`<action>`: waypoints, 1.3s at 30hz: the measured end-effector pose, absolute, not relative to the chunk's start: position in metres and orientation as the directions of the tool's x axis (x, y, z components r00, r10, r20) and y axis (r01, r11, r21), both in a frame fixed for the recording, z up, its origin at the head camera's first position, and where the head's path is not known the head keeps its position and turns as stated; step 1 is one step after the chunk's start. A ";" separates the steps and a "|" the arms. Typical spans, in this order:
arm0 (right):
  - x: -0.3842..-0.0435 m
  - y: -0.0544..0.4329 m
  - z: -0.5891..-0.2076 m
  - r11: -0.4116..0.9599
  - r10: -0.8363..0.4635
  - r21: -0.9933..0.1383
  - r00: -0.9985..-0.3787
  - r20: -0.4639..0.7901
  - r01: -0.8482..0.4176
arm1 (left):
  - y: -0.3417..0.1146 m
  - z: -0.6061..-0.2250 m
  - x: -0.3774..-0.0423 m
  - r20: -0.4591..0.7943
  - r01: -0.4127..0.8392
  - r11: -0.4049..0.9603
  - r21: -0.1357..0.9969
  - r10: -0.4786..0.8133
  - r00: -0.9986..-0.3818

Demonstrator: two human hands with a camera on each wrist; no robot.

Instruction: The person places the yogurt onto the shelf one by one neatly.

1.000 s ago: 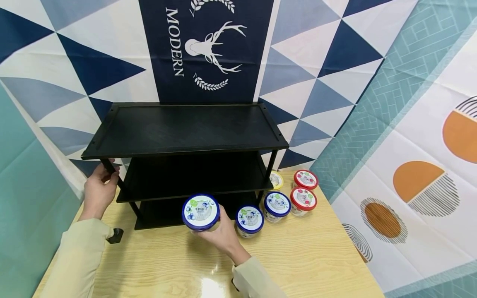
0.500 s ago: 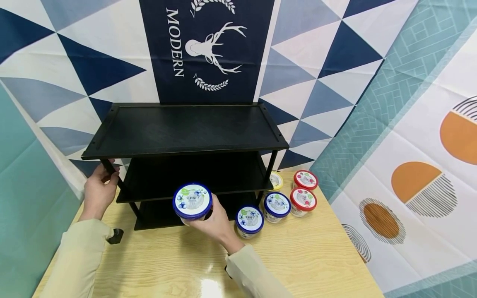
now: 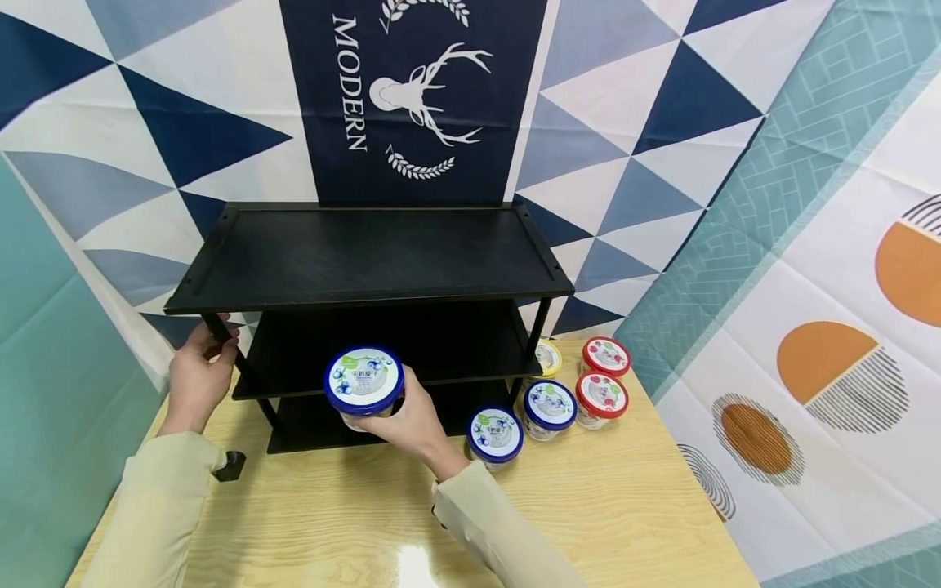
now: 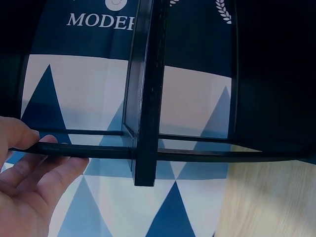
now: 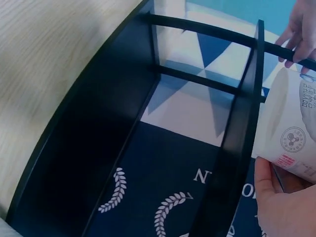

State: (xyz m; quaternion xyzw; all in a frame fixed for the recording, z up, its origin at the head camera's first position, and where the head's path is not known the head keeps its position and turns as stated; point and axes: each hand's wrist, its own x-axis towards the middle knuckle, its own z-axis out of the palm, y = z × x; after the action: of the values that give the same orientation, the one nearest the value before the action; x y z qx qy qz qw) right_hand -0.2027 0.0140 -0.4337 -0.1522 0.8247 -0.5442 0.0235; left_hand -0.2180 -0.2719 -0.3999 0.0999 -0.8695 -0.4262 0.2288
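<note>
My right hand point(image 3: 410, 420) grips a tub with a blue lid point(image 3: 363, 377), lifted off the table just in front of the black shelf's middle level. In the right wrist view the tub's white side point(image 5: 291, 123) shows, with fingers of that hand under and beside it. The black three-level shelf point(image 3: 375, 253) stands against the patterned wall. At its left end my left hand point(image 3: 198, 371) holds the front post between thumb and fingers, which the left wrist view shows around the thin black post point(image 4: 98, 150).
Right of the shelf stand two blue-lidded tubs point(image 3: 495, 434), two red-lidded tubs point(image 3: 603, 394) and a yellow-lidded one point(image 3: 547, 358), partly hidden behind a post. All sit on a light wooden table point(image 3: 625, 506). Patterned cloths hang behind and at both sides.
The right hand has carried the blue-lidded tub left and up, nearer the shelf's middle level. The left hand has stayed on the post.
</note>
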 end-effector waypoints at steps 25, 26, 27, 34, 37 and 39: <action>-0.223 -0.017 -0.408 0.348 -0.265 -0.891 -0.943 0.203 -0.290 | -0.272 -0.399 -0.218 0.310 0.029 0.615 0.788 -0.356 -0.882; -0.224 -0.018 -0.408 0.347 -0.265 -0.892 -0.943 0.204 -0.290 | -0.272 -0.399 -0.218 0.310 0.030 0.615 0.788 -0.355 -0.882; -0.226 -0.019 -0.408 0.346 -0.264 -0.892 -0.943 0.204 -0.290 | -0.272 -0.398 -0.218 0.310 0.031 0.614 0.789 -0.355 -0.882; -0.234 -0.026 -0.414 0.342 -0.260 -0.893 -0.943 0.209 -0.292 | -0.273 -0.398 -0.216 0.303 0.030 0.609 0.793 -0.351 -0.886; -0.237 -0.029 -0.416 0.346 -0.257 -0.891 -0.943 0.210 -0.292 | -0.272 -0.399 -0.216 0.298 0.025 0.607 0.795 -0.354 -0.886; -0.239 -0.030 -0.416 0.349 -0.257 -0.890 -0.943 0.209 -0.293 | -0.271 -0.399 -0.216 0.296 0.019 0.607 0.795 -0.360 -0.885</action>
State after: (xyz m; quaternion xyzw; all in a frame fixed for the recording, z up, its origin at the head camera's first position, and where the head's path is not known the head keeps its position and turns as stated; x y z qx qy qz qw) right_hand -0.2387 -0.0303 -0.4158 -0.1675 0.8212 -0.5453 -0.0163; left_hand -0.2163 -0.2713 -0.3986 0.0981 -0.8691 -0.4325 0.2190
